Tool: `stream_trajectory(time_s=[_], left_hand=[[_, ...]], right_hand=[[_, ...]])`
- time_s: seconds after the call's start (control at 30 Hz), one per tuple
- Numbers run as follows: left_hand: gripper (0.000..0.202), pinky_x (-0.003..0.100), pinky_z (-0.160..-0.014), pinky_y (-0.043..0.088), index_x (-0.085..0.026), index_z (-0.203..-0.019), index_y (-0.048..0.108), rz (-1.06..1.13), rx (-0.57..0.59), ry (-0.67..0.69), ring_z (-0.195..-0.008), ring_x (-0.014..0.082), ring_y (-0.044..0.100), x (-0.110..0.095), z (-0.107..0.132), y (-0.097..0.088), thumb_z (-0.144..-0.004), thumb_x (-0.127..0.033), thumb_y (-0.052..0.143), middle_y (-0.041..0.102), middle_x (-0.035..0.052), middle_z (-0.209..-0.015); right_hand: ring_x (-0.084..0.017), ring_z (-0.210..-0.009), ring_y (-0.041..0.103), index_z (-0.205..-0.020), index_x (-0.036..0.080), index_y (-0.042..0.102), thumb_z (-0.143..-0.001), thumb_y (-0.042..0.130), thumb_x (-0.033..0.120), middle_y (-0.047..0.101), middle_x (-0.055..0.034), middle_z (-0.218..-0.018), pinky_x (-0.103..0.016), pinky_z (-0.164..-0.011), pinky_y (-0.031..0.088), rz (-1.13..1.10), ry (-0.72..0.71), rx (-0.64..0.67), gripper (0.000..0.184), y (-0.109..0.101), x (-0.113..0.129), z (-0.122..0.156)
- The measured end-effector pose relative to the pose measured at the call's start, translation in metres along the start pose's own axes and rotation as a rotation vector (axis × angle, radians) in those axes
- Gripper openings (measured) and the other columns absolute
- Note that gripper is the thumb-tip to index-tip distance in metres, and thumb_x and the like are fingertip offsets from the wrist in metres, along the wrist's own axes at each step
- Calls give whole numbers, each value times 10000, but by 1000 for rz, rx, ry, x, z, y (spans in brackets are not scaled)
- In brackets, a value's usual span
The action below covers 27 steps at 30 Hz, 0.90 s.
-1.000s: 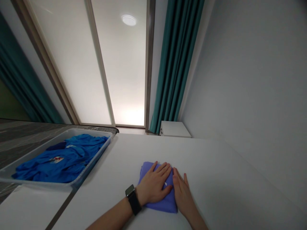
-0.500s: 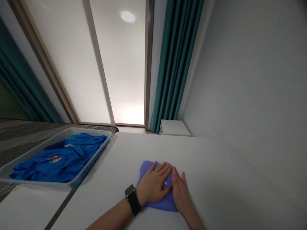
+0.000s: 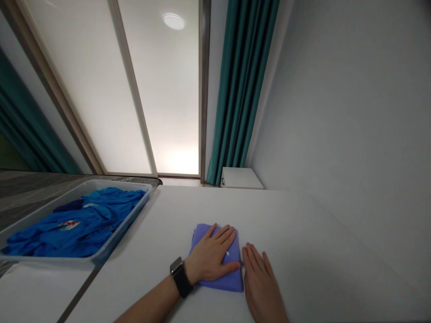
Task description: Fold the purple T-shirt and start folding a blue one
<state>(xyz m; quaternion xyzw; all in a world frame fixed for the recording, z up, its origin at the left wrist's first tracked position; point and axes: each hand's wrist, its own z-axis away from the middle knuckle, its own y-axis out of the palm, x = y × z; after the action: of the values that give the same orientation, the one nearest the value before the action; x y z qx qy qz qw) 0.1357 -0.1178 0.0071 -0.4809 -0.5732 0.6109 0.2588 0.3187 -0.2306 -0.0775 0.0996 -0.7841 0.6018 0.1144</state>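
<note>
A folded purple cloth (image 3: 232,280) lies on the white table (image 3: 303,233) near its front edge. My left hand (image 3: 210,258), with a black smartwatch on the wrist, rests flat on top of the cloth, fingers spread and open. My right hand (image 3: 259,280) lies flat on the bare table just right of the cloth, fingers stretched out, touching or almost touching the cloth's right edge. Neither hand holds anything.
A grey tray (image 3: 111,237) with crumpled blue garments (image 3: 74,222) stands at the left on the table. Behind are a frosted window, teal curtains (image 3: 239,89) and a small white cabinet (image 3: 240,178). A white wall runs along the right.
My right hand has slid off the cloth's right edge onto the bare table. My left hand stays pressed on the cloth. The view shifted slightly.
</note>
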Motion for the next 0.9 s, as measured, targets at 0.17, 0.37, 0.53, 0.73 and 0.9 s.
stream_trajectory(time_s=[0.17, 0.37, 0.53, 0.73, 0.9], left_hand=[[948, 499, -1206, 94, -171, -1535, 249, 36, -12, 20, -1459, 287, 253, 2, 0, 3, -837, -797, 391, 329, 135, -1563], [1043, 495, -1202, 91, -173, -1539, 240, 39, -35, 27, -1448, 304, 277, 3, 0, 6, -766, -845, 437, 340, 151, -1555], [1053, 489, -1204, 76, -181, -1537, 245, 59, -33, 14, -1452, 299, 269, 3, 0, 7, -752, -848, 458, 336, 154, -1556], [1021, 520, -1206, 71, -158, -1529, 272, 91, -48, 12, -1456, 306, 259, 0, -1, 4, -771, -798, 512, 333, 163, -1554], [710, 473, -1221, 94, -192, -1532, 273, 290, -86, 21, -1472, 243, 227, -2, 6, -12, -952, -564, 441, 294, 104, -1578]], right_hand=[[-273, -1423, 324, -1425, 104, 479, -825, 356, 127, 379, -107, -1514, -517, -1187, 204, 142, 10, 74, 613, -7, 15, -7], [-264, -1433, 304, -1438, 127, 464, -828, 362, 97, 397, -79, -1517, -512, -1192, 184, 258, 49, 99, 618, -10, 22, -8], [-281, -1437, 295, -1433, 120, 471, -794, 389, 78, 401, -94, -1516, -525, -1190, 181, 287, 34, 63, 645, -8, 26, -8], [-281, -1434, 299, -1435, 113, 467, -805, 386, 95, 379, -89, -1524, -533, -1185, 212, 201, 3, 67, 635, -7, 17, -8], [-211, -1435, 302, -1436, 145, 469, -937, 302, 239, 390, -67, -1526, -469, -1212, 172, -164, 21, 24, 534, -10, 1, -7]])
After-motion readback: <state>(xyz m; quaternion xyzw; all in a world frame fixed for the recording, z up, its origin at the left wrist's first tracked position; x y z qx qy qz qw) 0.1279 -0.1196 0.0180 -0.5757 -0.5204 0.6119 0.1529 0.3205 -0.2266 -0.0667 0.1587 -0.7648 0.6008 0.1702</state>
